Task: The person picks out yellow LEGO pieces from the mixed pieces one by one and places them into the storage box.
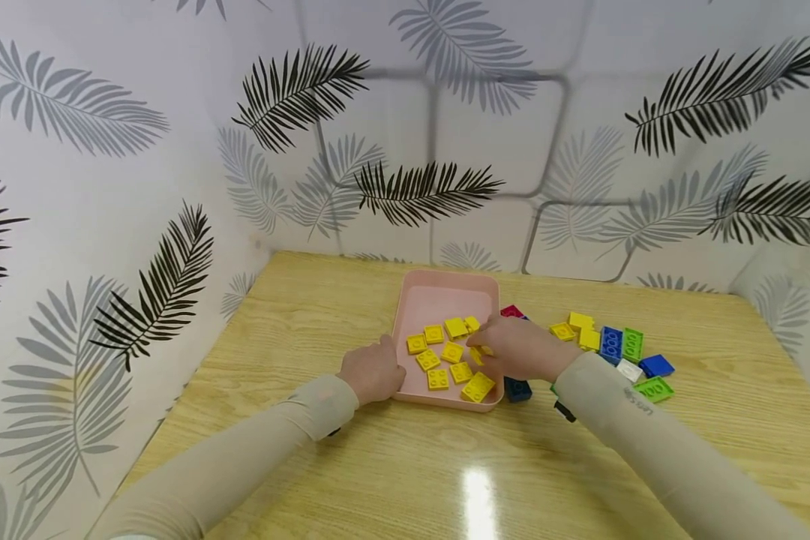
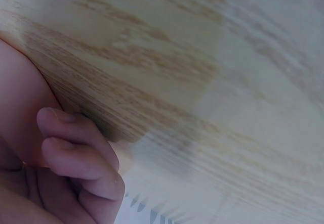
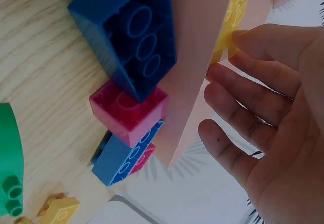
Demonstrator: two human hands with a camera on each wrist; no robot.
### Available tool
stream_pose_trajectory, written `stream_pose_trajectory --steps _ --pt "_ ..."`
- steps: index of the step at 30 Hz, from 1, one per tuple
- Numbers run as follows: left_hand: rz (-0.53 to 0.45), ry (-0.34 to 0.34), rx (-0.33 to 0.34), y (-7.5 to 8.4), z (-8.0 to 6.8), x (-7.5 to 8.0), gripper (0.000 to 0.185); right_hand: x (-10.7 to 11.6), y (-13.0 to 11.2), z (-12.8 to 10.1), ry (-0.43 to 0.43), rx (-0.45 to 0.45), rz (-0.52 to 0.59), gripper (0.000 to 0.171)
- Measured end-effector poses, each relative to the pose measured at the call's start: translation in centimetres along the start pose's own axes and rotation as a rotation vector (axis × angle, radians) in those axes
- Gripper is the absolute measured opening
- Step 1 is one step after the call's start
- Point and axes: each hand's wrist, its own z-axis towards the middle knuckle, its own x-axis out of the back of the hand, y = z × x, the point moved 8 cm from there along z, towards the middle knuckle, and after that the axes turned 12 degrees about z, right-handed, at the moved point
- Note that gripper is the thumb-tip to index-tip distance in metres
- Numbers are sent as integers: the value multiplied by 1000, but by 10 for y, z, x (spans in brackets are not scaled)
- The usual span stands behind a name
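Note:
A pink tray (image 1: 439, 289) holds several yellow building bricks (image 1: 437, 379), some with their studs up and some turned over. My left hand (image 1: 373, 370) grips the tray's left wall near the front corner; in the left wrist view its fingers (image 2: 83, 166) are curled against the pink side. Over the tray's right side, my right hand (image 1: 523, 346) pinches a yellow brick (image 3: 223, 47) between thumb and forefinger. Its other fingers are loosely bent around nothing. The part of that brick between the fingertips is hidden.
Right of the tray lie loose bricks: a blue brick (image 3: 147, 42), a pink brick (image 3: 129, 113), a green brick (image 3: 10, 158), yellow bricks (image 1: 580, 321), a white brick (image 1: 629, 370) and a light green brick (image 1: 655, 389). A leaf-patterned wall (image 1: 391, 247) borders the wooden table (image 1: 391, 465).

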Motion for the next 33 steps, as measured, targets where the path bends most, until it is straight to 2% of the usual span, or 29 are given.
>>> stream_pose_trajectory --steps 11,20,26,33 --pt "19 12 1 2 -1 2 52 -3 5 -3 -36 -42 32 38" --pt "17 9 4 1 -1 1 51 15 10 -20 148 63 3 29" --pt "21 14 2 2 0 1 55 27 38 -38 199 -20 15 29" --pt "15 11 7 1 0 0 56 41 78 -59 230 -52 -7 28"
